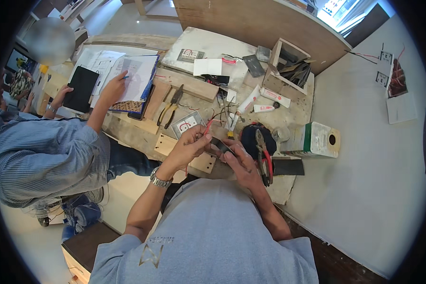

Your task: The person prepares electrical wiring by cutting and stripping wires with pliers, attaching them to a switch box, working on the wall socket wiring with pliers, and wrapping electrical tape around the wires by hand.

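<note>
My left hand point(187, 150), with a metal watch at the wrist, is closed in a pinch on a red wire point(208, 127). One end of the wire rises above the fingers. My right hand point(242, 166) is close beside it, its fingers closed round a dark, shiny band point(221, 146) that spans the gap between both hands. Its exact kind cannot be made out. Just beyond my hands lies a white socket plate point(188, 124) with red wire in it. Red-handled pliers point(265, 158) rest on a dark blue cloth item point(252, 137) beside my right hand.
Yellow-handled pliers point(171, 107), white tubes point(271, 98), an open wooden box point(288, 66) and a square can point(317, 140) occupy the cluttered worktable. At left, another person point(52, 156) writes on papers point(138, 78). A wall point(359, 156) with wired openings stands at right.
</note>
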Motion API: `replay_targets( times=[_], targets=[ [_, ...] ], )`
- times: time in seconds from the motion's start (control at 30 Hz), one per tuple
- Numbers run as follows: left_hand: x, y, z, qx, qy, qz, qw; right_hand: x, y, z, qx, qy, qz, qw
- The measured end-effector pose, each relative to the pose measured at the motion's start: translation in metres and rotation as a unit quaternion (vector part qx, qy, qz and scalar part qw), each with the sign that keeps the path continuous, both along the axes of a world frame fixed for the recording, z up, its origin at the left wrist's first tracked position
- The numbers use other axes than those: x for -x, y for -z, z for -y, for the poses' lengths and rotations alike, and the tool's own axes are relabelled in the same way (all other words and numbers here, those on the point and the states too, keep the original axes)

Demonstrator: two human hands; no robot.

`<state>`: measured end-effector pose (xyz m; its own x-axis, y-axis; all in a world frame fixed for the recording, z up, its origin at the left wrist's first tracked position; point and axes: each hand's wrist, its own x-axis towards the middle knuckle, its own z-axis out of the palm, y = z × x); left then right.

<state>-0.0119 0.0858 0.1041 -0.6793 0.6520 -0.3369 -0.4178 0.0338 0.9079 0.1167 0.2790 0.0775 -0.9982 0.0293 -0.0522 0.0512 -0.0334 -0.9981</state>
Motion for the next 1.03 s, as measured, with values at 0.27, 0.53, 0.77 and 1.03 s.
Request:
replay_targets(
  times=[0.27,0.53,0.77,1.03],
  targets=[
    [-0.003,0.006,-0.002,-0.001,-0.008,-0.053,0.999,-0.002,0.009,-0.006,0.036,0.005,0.002,0.999],
    [-0.004,0.008,0.0,-0.018,-0.024,-0.098,0.995,-0.004,0.019,-0.007,0.051,0.0,-0.011,0.999],
    [-0.009,0.017,0.001,-0.077,0.023,-0.052,0.995,-0.003,0.011,-0.007,0.058,0.007,-0.009,0.998],
    [-0.007,0.029,0.015,0.049,0.05,-0.158,0.985,0.0,0.016,0.0,0.063,0.013,0.028,0.998]
  ],
)
